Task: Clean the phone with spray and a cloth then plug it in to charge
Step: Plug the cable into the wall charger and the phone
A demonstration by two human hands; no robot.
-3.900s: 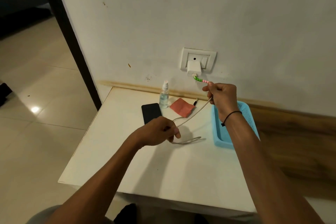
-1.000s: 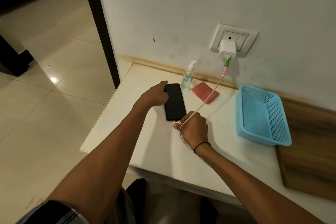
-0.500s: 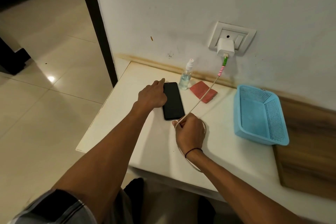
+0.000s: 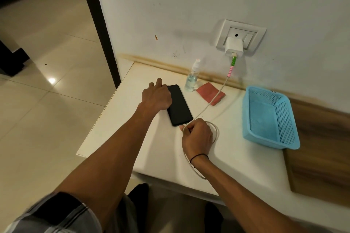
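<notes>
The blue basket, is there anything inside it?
No, the blue basket on the table shows only its own bare mesh floor and walls, with nothing lying inside.

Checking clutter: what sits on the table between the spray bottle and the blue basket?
In the head view, the red cloth lies between spray bottle and blue basket, the charging cable crossing it.

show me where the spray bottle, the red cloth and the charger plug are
spray bottle (image 4: 190,81), head view, on its clear body.
red cloth (image 4: 208,92), head view, on its flat middle, left of the cable.
charger plug (image 4: 234,46), head view, on the white adapter's front face.
</notes>
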